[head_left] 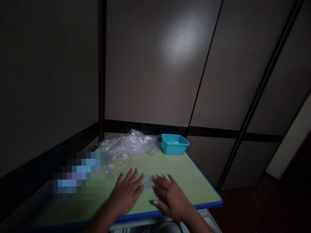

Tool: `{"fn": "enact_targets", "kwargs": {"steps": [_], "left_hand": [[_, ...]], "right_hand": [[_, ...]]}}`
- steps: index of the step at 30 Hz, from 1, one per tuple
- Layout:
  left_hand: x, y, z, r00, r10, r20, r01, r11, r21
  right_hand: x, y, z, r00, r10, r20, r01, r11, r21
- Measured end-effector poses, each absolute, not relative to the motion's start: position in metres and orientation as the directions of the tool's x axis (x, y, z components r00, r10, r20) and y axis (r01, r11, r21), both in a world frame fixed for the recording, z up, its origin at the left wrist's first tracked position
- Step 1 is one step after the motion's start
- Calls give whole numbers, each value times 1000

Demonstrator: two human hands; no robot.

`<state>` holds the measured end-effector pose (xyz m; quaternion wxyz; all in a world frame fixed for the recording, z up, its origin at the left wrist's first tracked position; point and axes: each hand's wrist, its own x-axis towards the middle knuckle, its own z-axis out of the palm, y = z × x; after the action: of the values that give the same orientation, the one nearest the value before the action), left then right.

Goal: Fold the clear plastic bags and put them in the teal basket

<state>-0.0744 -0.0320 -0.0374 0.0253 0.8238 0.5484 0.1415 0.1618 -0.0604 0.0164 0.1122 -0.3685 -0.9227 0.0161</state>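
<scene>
Fingers spread, my left hand (128, 191) rests palm down on the light green table. My right hand (168, 194) lies flat to its right, fingers also stretched out. Between the two hands is a small, flat, clear piece of plastic (147, 181); the fingertips of both hands are at its sides, and I cannot tell whether they press on it. Beyond my left hand spreads a crumpled heap of clear plastic (136, 144). A turquoise plastic basket (173, 148) stands at the far right of the table, with something pale or clear inside that I cannot make out.
The table (194, 184) has a blue edge running along its front and right side. A blurred-out blue patch (79, 174) covers something at the left. Dark panelled doors (155, 71) rise right behind the table. Reddish-brown floor (255, 207) shows at the right.
</scene>
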Motion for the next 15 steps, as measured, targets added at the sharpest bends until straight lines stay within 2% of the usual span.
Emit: {"fn": "enact_targets", "kwargs": {"steps": [7,15], "left_hand": [[-75,-33,-36,353,917,183,900,-387,201],[-74,-33,-35,339,927,158,902,-369,226]], "right_hand": [[154,-47,14,-733,648,207,643,759,-101],[146,-39,11,-758,606,242,580,795,-176]]}}
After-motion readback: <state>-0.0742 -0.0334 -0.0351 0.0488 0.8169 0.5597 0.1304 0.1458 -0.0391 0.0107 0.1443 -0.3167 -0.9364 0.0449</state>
